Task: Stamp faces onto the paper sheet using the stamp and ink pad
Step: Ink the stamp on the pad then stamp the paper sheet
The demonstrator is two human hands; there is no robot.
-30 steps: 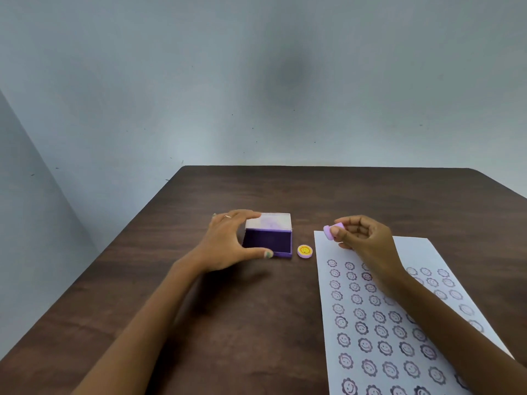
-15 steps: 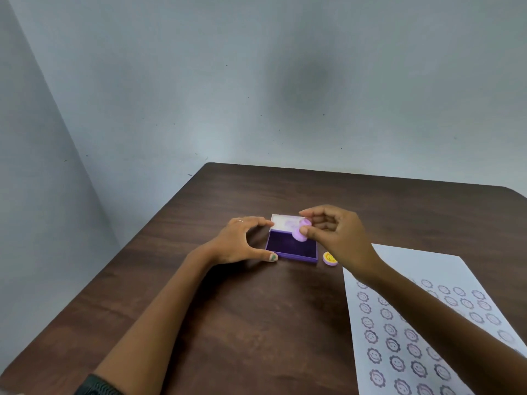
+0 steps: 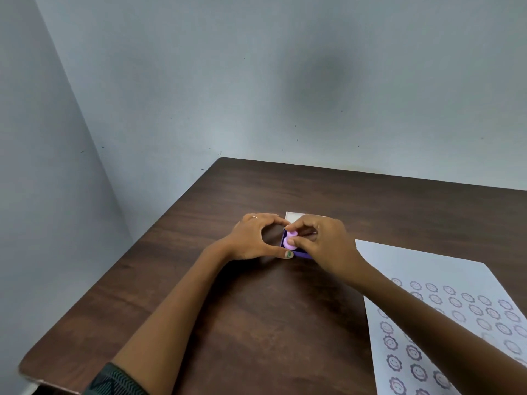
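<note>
My right hand (image 3: 325, 246) pinches a small pink stamp (image 3: 290, 240) and presses it down onto the purple ink pad (image 3: 302, 254). The pad's white lid (image 3: 293, 215) stands open behind it. My left hand (image 3: 253, 238) grips the pad's left side between thumb and fingers. A white paper sheet (image 3: 422, 266) lies to the right, covered with several rows of purple flower-face prints (image 3: 413, 352). My right forearm crosses over the sheet's left part.
The dark brown wooden table (image 3: 256, 323) stands against a pale grey wall; its left edge runs diagonally at the lower left. The small yellow cap seen earlier is hidden behind my right hand.
My right hand carried the stamp from above the paper leftward and lowered it onto the ink pad. My left hand stayed on the pad. The camera swung left.
</note>
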